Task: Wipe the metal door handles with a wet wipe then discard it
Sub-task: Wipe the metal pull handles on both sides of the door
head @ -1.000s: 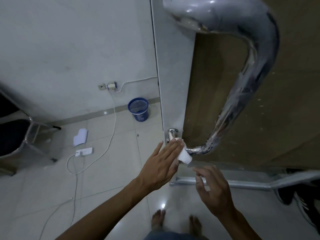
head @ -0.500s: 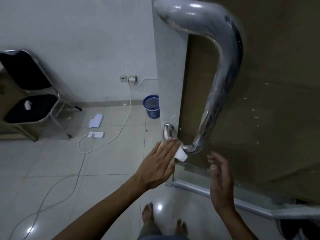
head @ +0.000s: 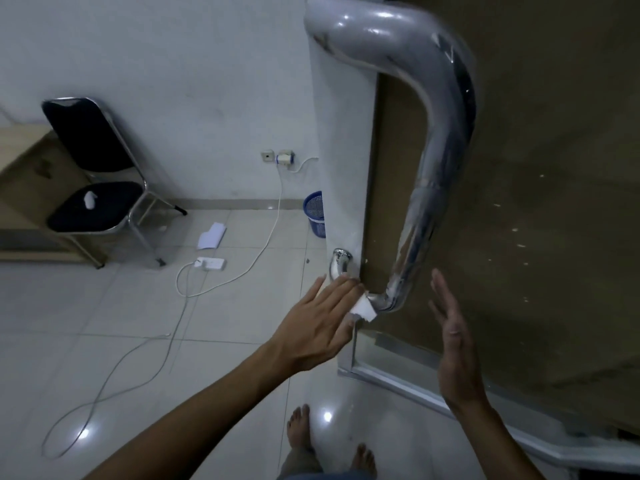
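Change: my right hand (head: 453, 344) has lifted off the low rail since a second ago and now stands flat, fingers straight, holding nothing, beside the big curved chrome door handle (head: 429, 202).
Left hand: my left hand (head: 318, 323), fingers straight, still presses the folded white wet wipe (head: 363, 308) against the handle's bottom bend at the door edge.
Meaning: wiping seems near its end here; the blue mesh waste basket (head: 316, 213) waits by the wall.
Writing: none readable.
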Motion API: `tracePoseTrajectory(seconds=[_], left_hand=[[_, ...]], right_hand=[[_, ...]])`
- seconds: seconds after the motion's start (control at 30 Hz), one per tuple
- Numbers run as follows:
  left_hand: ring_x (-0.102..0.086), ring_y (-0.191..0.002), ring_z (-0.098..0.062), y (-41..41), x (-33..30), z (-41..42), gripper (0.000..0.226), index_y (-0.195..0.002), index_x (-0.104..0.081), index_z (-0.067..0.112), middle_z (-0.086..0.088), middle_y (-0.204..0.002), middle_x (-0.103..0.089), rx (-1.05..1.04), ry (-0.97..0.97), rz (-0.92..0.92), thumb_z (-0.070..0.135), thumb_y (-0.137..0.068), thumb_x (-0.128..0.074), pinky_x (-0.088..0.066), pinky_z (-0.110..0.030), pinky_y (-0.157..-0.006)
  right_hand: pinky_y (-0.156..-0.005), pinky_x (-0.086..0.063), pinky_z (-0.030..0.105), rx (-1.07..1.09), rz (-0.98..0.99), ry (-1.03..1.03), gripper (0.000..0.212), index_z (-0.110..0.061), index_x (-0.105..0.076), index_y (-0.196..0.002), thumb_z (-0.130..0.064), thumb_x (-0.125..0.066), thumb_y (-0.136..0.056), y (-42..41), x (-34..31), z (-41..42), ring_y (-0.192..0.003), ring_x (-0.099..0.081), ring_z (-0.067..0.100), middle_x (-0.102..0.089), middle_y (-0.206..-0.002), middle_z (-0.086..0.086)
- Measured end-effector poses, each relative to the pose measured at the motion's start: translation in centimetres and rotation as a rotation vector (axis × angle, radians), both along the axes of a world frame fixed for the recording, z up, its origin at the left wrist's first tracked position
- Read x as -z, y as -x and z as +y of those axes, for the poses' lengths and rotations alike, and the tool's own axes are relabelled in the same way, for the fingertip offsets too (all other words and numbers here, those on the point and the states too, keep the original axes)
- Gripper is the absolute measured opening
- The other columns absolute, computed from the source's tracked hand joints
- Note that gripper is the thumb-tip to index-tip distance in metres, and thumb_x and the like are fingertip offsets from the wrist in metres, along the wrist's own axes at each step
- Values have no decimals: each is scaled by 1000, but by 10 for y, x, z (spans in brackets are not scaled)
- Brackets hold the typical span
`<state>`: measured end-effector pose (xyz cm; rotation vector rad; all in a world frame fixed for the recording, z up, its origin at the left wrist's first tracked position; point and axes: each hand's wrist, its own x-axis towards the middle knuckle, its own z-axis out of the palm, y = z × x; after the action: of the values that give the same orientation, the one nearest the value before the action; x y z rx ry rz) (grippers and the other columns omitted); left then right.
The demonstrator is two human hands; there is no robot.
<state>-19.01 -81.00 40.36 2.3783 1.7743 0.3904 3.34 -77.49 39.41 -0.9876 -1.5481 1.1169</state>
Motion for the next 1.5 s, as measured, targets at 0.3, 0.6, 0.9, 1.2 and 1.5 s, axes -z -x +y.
tracePoseTrajectory(seconds=[0.3, 0.6, 0.9, 1.2, 1.5], left_hand=[[-22, -146, -13, -20, 3, 0, 56, -149, -30, 16, -5, -155, -34, 29, 53, -182, 43, -101, -19, 0, -24, -121], [-28, -141, -14, -37, -3, 8, 62, -144, -37, 16, -6, -148, -40, -45, 37, -255, 51, -98, -15, -3, -18, -118], [-1, -149, -7, -25, 26, -4, 58, -154, -10, 21, 1, -161, -12, -55, -5, -55, 44, -102, -21, 4, -32, -122], [-39, -133, -15, -43, -1, 13, 63, -137, -45, 17, -3, -138, -50, -100, 2, -162, 51, -99, -8, 5, -20, -117], [-4, -149, -9, -14, 27, 19, 63, -153, -19, 21, 2, -161, -14, -321, -25, -28, 51, -101, 0, -5, -42, -122]], right_hand=[[-119, -19, 37, 139, -756, -723, 54, -12, -27, -149, -24, -36, -98, -23, -4, 37, -149, -19, 20, -24, -158, 1], [-116, -21, 50, 346, -1117, -861, 58, -6, -39, -146, -30, -44, -94, -32, -17, 67, -144, -28, 29, -29, -156, 12], [-116, -18, 53, 395, -1147, -869, 59, -6, -39, -147, -32, -44, -94, -29, -10, 71, -144, -27, 31, -28, -156, 13], [-117, -13, 53, 385, -1103, -803, 65, -8, -32, -150, -31, -46, -90, -24, -9, 68, -148, -15, 28, -13, -160, 6], [-117, -16, 54, 408, -1060, -793, 65, -7, -36, -148, -24, -52, -87, -21, -11, 66, -147, -18, 28, -21, -159, 8]])
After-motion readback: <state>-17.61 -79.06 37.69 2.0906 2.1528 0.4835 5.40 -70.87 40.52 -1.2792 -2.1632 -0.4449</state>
